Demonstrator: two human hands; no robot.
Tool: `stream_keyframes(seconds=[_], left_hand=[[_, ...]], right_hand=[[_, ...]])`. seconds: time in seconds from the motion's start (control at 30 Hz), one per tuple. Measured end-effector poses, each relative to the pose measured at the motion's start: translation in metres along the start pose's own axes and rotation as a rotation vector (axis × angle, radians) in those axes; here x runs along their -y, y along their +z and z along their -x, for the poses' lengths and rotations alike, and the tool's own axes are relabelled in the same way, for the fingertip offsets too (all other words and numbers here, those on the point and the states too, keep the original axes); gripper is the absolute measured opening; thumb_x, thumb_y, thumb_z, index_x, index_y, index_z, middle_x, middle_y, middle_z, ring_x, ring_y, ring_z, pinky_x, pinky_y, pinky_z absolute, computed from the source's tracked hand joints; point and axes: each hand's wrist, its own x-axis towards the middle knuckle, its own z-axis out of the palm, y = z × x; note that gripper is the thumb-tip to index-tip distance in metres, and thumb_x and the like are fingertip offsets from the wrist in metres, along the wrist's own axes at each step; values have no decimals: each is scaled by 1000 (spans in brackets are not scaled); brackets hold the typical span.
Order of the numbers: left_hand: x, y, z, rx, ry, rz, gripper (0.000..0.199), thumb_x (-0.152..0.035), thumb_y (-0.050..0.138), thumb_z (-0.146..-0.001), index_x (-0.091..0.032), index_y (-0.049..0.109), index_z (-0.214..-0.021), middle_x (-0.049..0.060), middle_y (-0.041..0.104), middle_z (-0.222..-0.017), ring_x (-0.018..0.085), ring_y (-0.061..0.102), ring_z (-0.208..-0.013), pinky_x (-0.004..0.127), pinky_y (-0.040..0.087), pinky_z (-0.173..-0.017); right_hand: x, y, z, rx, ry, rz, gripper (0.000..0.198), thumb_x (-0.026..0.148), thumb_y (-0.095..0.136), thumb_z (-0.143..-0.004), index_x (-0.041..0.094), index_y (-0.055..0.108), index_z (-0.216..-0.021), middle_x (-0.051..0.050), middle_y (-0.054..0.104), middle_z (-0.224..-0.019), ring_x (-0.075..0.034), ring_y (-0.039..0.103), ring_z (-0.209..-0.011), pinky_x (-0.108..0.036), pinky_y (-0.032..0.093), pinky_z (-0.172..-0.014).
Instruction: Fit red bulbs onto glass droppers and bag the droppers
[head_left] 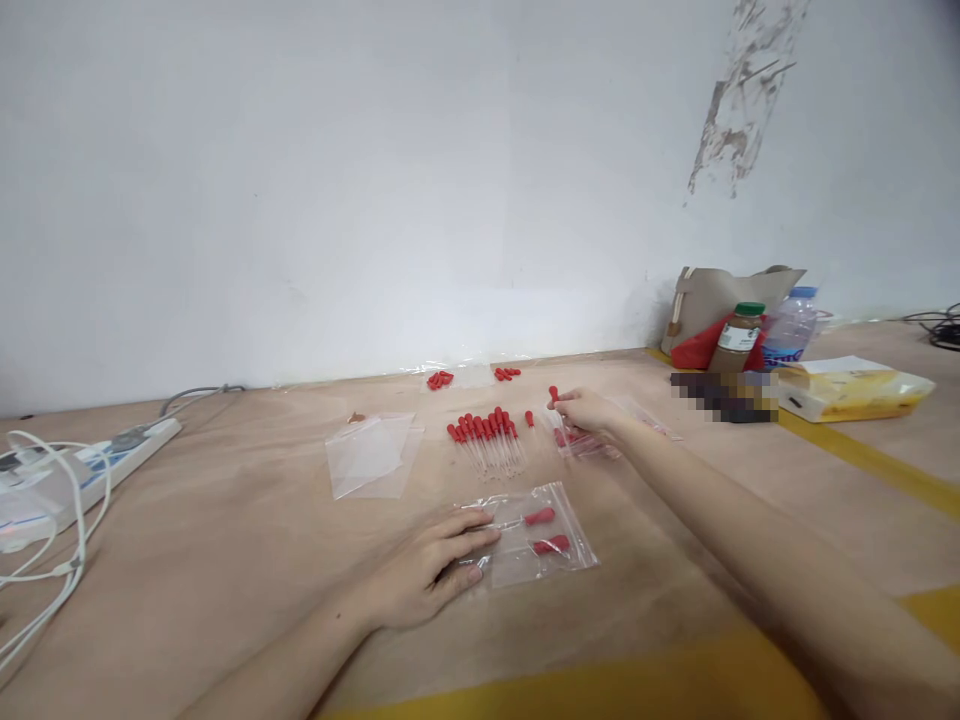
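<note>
A clear zip bag (517,575) with red-bulbed droppers (552,544) inside lies flat before me. My left hand (424,565) rests on its left side, fingers spread and flat. Farther right, my right hand (583,410) pinches a dropper by its red bulb (553,397); most of its tube is hidden. Below that hand lies another clear bag (596,447) with red pieces in it. A row of droppers (487,430) with red bulbs and thin clear tubes lies in the middle, and a single dropper (529,419) sits just right of it.
Flat clear bags (371,460) lie left of the row. Red bulbs (440,380) are near the wall. A power strip (112,465) with white cables is at left. At right stand a green-capped bottle (737,338), a beige bag (716,290), a water bottle (793,325) and a yellow packet (855,390).
</note>
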Motion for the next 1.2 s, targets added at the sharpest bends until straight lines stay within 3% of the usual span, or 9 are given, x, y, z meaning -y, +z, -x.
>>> stream_keyframes(seconds=[0.07,0.17,0.27,0.37,0.47,0.67,0.87,1.03,1.2], left_hand=[[0,0,0,0,2,-19,40,-32,36,-90,-30,36,-130,2,34,-137,21,32,-124,40,29,-102],[-1,0,-1,5,-3,-37,40,-32,35,-90,-30,34,-131,1,33,-137,21,31,-124,40,27,-103],[-3,0,0,3,-10,-39,41,-31,36,-90,-30,33,-131,1,33,-137,21,31,-124,40,27,-103],[-3,0,0,-12,-10,-41,41,-31,37,-90,-30,33,-131,1,34,-137,22,31,-124,41,27,-102],[-3,0,0,-12,-12,-44,42,-30,37,-90,-29,32,-132,1,34,-137,22,30,-125,42,27,-103],[-4,-1,-1,-9,-16,-36,41,-29,37,-90,-30,33,-131,1,34,-137,22,31,-124,40,29,-102],[-4,-2,-1,-6,-17,-33,41,-30,37,-90,-31,34,-131,1,34,-137,22,32,-124,41,28,-103],[-5,-1,0,2,-44,-21,41,-30,38,-89,-32,34,-130,0,28,-140,23,29,-125,42,28,-102],[-6,-2,-2,-18,13,-16,37,-26,39,-89,-31,41,-126,-1,28,-140,22,30,-125,40,28,-102]], right_hand=[[1,-20,20,62,62,-60,7,18,54,-68,14,58,-72,7,35,-39,-5,31,-32,-17,26,-32],[-6,-41,46,148,93,-385,14,26,56,-69,16,55,-80,4,46,-51,-7,42,-41,-18,34,-37],[-24,-46,64,57,3,-479,22,29,63,-65,18,51,-79,3,53,-63,-7,48,-49,-19,39,-43],[-44,-40,72,-76,-28,-479,41,33,66,-62,23,43,-95,5,54,-63,-8,50,-49,-19,39,-43],[-56,-31,77,-97,5,-435,51,37,66,-63,25,36,-103,7,53,-61,-8,48,-44,-20,38,-41],[-61,-16,84,-12,20,-508,41,36,63,-66,24,38,-95,5,55,-66,-8,51,-50,-20,41,-44],[-52,-11,92,154,171,-579,27,30,63,-68,21,45,-84,2,57,-68,-11,58,-59,-25,49,-58],[-52,-14,92,81,193,-583,23,24,69,-62,19,53,-78,2,56,-67,-11,59,-63,-27,50,-71],[-56,-20,91,282,142,-362,32,30,71,-60,16,55,-85,2,58,-67,-8,55,-58,-24,48,-61]])
